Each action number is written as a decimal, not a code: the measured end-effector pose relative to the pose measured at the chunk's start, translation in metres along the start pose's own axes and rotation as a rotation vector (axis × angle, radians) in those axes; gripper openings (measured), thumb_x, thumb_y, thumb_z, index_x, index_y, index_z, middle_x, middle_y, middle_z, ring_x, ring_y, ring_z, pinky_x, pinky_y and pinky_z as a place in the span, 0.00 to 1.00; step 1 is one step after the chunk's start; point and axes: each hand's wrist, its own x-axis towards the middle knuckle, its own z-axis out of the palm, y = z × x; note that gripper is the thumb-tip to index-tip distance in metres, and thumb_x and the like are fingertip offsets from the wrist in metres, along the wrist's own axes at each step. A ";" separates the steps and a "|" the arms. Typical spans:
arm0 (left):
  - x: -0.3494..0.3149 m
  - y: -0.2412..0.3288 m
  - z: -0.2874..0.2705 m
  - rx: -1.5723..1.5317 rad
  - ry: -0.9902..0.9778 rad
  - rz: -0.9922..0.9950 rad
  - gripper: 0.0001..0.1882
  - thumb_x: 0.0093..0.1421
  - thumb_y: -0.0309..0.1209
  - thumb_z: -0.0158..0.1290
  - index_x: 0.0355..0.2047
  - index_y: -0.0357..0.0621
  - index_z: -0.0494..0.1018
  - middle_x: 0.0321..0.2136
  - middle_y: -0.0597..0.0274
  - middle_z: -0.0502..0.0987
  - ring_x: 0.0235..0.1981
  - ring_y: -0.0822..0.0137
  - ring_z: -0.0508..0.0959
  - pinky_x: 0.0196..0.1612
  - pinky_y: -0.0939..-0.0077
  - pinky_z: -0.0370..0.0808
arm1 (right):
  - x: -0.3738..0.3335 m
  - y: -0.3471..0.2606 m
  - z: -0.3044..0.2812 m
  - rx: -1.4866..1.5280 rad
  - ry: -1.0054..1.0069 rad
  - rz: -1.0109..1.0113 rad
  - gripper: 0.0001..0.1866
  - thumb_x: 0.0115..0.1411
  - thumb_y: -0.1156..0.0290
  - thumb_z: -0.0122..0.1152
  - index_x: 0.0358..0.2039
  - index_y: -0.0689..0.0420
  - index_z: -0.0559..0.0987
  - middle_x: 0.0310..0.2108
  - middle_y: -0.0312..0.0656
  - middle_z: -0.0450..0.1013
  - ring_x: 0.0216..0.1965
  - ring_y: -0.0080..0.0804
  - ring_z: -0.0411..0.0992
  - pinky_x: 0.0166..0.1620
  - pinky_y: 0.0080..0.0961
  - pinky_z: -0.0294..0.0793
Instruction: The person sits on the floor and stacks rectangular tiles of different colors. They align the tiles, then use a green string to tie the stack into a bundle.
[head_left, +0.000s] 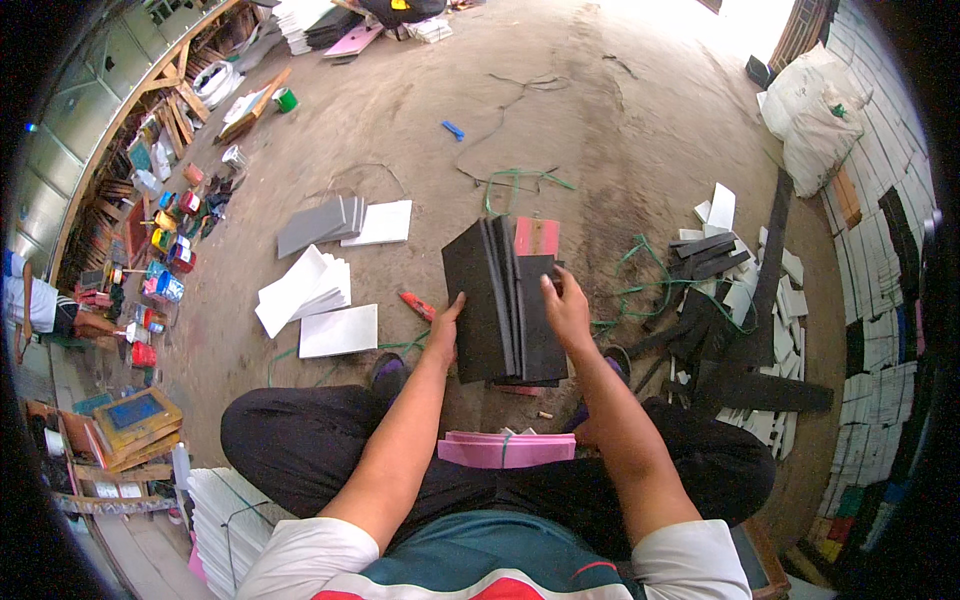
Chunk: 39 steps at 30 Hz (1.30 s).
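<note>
Between my hands stands a fanned stack of black foam-like sheets, tilted, its pieces parting toward the top. My left hand grips the stack's left edge, with the fingers partly hidden behind it. On the opposite edge, my right hand holds the right-hand sheets, thumb and index finger near their upper corner. Part of a red-pink board shows behind the stack. A red cutter knife lies on the ground just left of my left hand. Pink sheets tied with string lie close to my lap.
White sheets and grey sheets lie to the left. Black and white offcuts heap up at right, tangled with green string. Paint cans line the far left, near another person. White stacks wall the right.
</note>
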 end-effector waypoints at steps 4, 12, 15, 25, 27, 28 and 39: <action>-0.012 0.017 0.031 0.201 -0.177 0.146 0.35 0.67 0.48 0.56 0.65 0.36 0.63 0.58 0.53 0.73 0.56 0.59 0.74 0.59 0.64 0.70 | 0.001 -0.040 0.017 0.559 -0.116 -0.004 0.39 0.66 0.53 0.63 0.69 0.58 0.60 0.61 0.53 0.68 0.59 0.45 0.69 0.62 0.37 0.66; -0.027 0.017 0.062 0.445 -0.197 0.313 0.33 0.68 0.44 0.57 0.66 0.39 0.62 0.57 0.54 0.74 0.57 0.60 0.73 0.60 0.64 0.69 | -0.006 -0.049 -0.001 0.584 -0.100 0.222 0.41 0.59 0.66 0.72 0.68 0.55 0.60 0.56 0.51 0.71 0.54 0.45 0.73 0.54 0.42 0.74; -0.027 0.013 0.065 0.397 -0.312 0.258 0.35 0.68 0.39 0.56 0.69 0.40 0.57 0.60 0.55 0.71 0.59 0.59 0.71 0.63 0.64 0.66 | 0.004 -0.056 -0.024 0.640 -0.126 0.353 0.37 0.62 0.66 0.68 0.67 0.57 0.62 0.55 0.50 0.72 0.52 0.44 0.75 0.52 0.42 0.75; -0.035 -0.013 0.102 0.677 -0.192 0.464 0.44 0.69 0.45 0.53 0.74 0.37 0.43 0.71 0.44 0.53 0.73 0.53 0.52 0.73 0.62 0.48 | 0.015 -0.024 -0.063 0.708 -0.121 0.447 0.36 0.65 0.65 0.63 0.71 0.52 0.61 0.58 0.49 0.72 0.53 0.43 0.74 0.53 0.41 0.75; -0.018 -0.020 0.087 0.785 -0.124 0.525 0.45 0.69 0.46 0.53 0.74 0.36 0.43 0.72 0.43 0.52 0.73 0.53 0.51 0.73 0.62 0.47 | 0.010 -0.027 -0.051 0.666 -0.130 0.439 0.35 0.65 0.65 0.64 0.70 0.54 0.61 0.56 0.48 0.73 0.52 0.43 0.75 0.52 0.41 0.75; -0.013 -0.024 0.079 0.814 -0.107 0.518 0.45 0.69 0.45 0.52 0.74 0.36 0.42 0.72 0.42 0.52 0.73 0.52 0.51 0.73 0.62 0.47 | 0.008 -0.026 -0.045 0.644 -0.131 0.438 0.35 0.65 0.65 0.64 0.70 0.55 0.61 0.55 0.48 0.74 0.52 0.43 0.75 0.52 0.40 0.75; -0.008 -0.067 0.065 0.710 -0.133 0.354 0.45 0.70 0.45 0.50 0.74 0.36 0.38 0.75 0.42 0.41 0.76 0.48 0.40 0.74 0.57 0.42 | 0.012 0.071 0.004 -0.001 -0.027 0.252 0.35 0.64 0.55 0.63 0.68 0.55 0.67 0.64 0.50 0.66 0.63 0.42 0.66 0.64 0.40 0.64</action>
